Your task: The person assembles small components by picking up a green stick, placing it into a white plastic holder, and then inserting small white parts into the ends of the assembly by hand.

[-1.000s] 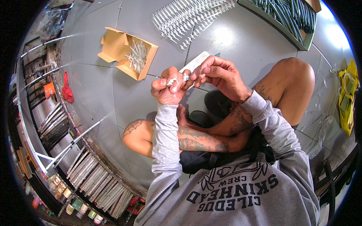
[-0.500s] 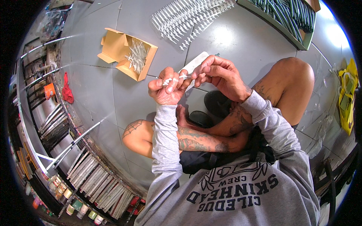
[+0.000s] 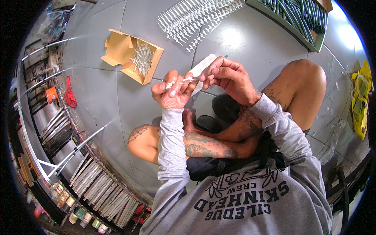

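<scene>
I sit cross-legged on a grey tiled floor (image 3: 117, 102). My left hand (image 3: 172, 92) is closed around a small white plastic piece (image 3: 177, 82), pinched between thumb and fingers. My right hand (image 3: 229, 78) grips a flat white file-like strip (image 3: 203, 69) whose lower end lies against the same piece. Both hands meet above my crossed legs. An open cardboard box (image 3: 133, 56) holding several more white pieces lies on the floor to the left of my hands. Rows of finished white pieces (image 3: 196, 17) are laid out on the floor beyond.
A shelf rack (image 3: 58, 129) with metal rods, jars and stacked flat items runs along the left. A red cloth (image 3: 70, 96) lies by it. A tray of dark green sticks (image 3: 297, 17) sits top right, and a yellow bag (image 3: 360, 98) is at the right.
My left hand has shifted slightly down and left with the small piece; the right hand keeps the strip against it with small movements.
</scene>
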A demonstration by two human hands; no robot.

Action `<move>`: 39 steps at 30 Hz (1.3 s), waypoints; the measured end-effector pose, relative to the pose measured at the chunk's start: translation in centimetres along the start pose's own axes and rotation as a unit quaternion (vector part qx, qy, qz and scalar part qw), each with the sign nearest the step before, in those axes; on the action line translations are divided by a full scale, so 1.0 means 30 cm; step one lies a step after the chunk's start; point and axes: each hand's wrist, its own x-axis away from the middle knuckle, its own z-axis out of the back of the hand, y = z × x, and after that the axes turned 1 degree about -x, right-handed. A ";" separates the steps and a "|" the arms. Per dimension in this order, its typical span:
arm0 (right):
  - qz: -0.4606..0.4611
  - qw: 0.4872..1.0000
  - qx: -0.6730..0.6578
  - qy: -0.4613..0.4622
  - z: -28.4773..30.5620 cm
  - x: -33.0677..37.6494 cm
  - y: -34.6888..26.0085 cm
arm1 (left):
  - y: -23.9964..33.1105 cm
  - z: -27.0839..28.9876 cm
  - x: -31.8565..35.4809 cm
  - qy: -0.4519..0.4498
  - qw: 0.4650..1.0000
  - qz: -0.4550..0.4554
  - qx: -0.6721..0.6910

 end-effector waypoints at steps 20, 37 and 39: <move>0.007 1.000 -0.001 0.001 0.003 -0.001 -0.003 | 0.012 -0.029 -0.011 -0.002 0.999 -0.004 0.038; 0.013 1.000 -0.015 0.000 0.008 -0.004 -0.001 | 0.025 -0.031 -0.010 0.006 1.000 -0.015 -0.022; 0.012 1.000 -0.015 0.002 0.005 -0.003 -0.004 | 0.024 -0.040 -0.012 0.012 0.999 -0.015 -0.034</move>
